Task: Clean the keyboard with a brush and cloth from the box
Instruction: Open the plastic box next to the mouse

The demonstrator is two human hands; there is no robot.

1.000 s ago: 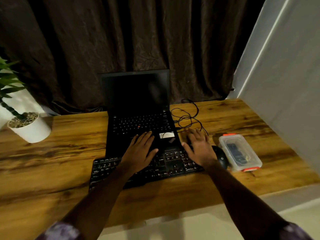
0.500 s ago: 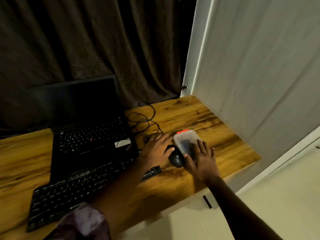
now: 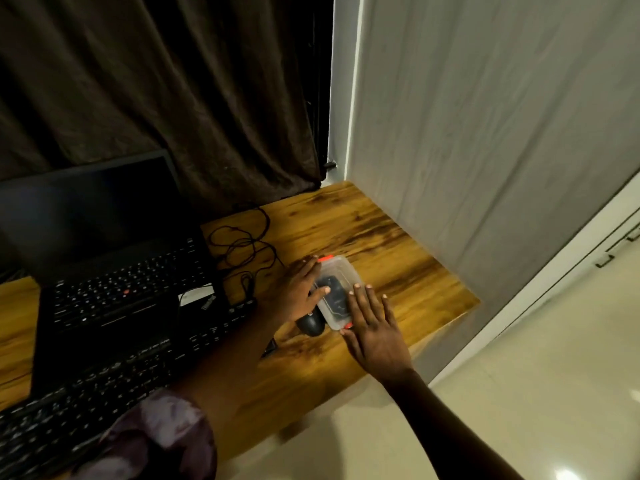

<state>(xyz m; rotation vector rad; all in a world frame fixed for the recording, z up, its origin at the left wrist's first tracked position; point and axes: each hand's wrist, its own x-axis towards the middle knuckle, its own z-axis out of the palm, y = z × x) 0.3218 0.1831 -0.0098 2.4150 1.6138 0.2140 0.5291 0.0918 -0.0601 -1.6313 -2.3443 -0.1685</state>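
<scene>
A clear plastic box (image 3: 341, 271) with orange clips lies near the right end of the wooden table (image 3: 391, 251). Dark items show through its lid, too dim to identify. My left hand (image 3: 296, 294) lies against the box's left side, its thumb on the lid and its fingertips by the far orange clip. My right hand (image 3: 375, 332) rests flat at the box's near right corner, fingers straight and on the lid's edge. The black keyboard (image 3: 104, 386) stretches along the front left, partly under my left arm.
An open black laptop (image 3: 117, 289) stands behind the keyboard. A black mouse (image 3: 311, 323) sits just left of the box, under my left hand. Tangled cables (image 3: 242, 247) lie behind it. A grey wall borders the table on the right, a dark curtain behind.
Both hands left the keyboard and moved right to the box. My left hand passed over the mouse onto the box's left side. The view swung right.
</scene>
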